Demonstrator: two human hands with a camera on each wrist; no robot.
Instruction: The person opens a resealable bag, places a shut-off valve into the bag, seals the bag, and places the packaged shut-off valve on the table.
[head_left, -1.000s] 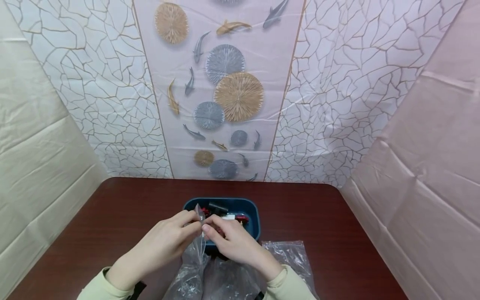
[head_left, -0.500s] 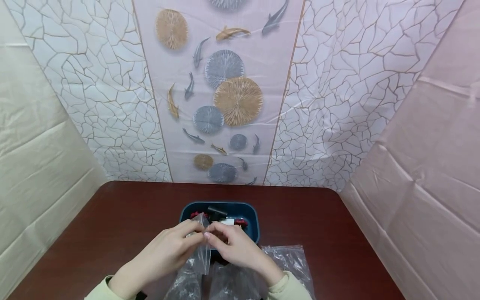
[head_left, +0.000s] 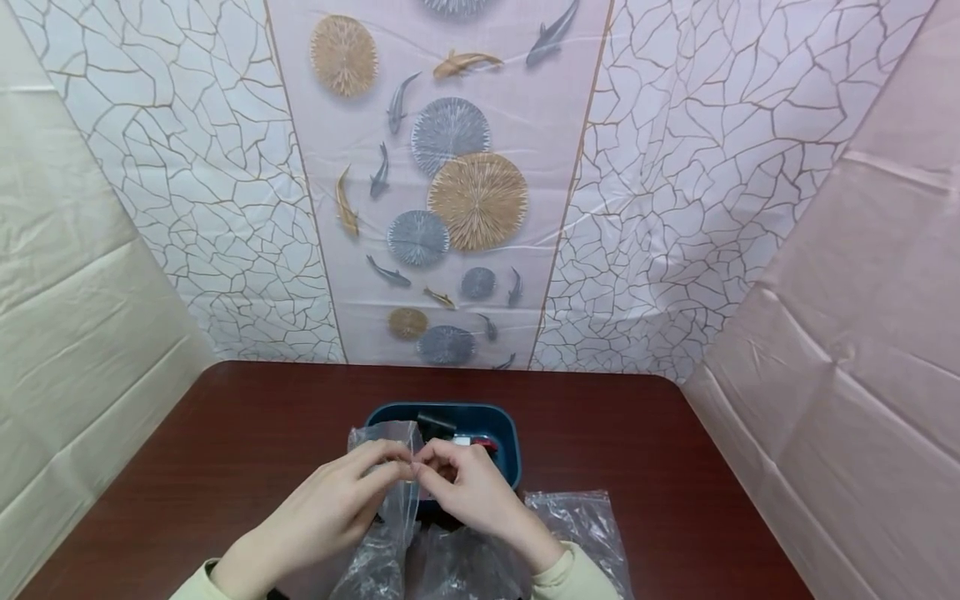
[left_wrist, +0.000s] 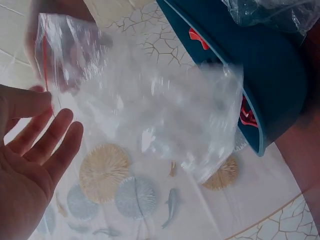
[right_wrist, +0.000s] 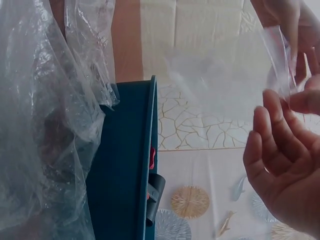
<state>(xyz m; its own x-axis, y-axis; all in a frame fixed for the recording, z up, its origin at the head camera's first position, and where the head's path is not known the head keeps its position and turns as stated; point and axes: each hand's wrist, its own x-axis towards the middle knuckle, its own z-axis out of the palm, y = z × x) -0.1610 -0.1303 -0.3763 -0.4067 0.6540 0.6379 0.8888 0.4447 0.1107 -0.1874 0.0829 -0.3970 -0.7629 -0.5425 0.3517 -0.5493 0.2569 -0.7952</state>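
We hold the clear bag [left_wrist: 150,100] between both hands, in front of our body. The left hand [head_left: 345,496] pinches its edge between thumb and fingers; the right hand [head_left: 476,496] pinches the same edge, fingertips against or just beside those of the left. We cannot tell from the head view whether the fingertips touch.

Controlling relation: the red strip [left_wrist: 46,55] runs along the pinched edge, and the bag's long axis appears to lead from that edge away from our fingers, toward the bin [head_left: 516,450]. Both hands are at the edge; in the head view most of the film lies on the left hand's side, overlapping the bin's left end.

The bin holds a black tube [head_left: 437,425] and a red part [head_left: 486,444]. A spare bag [head_left: 581,517] lies on the table [head_left: 622,450], beside the right wrist.
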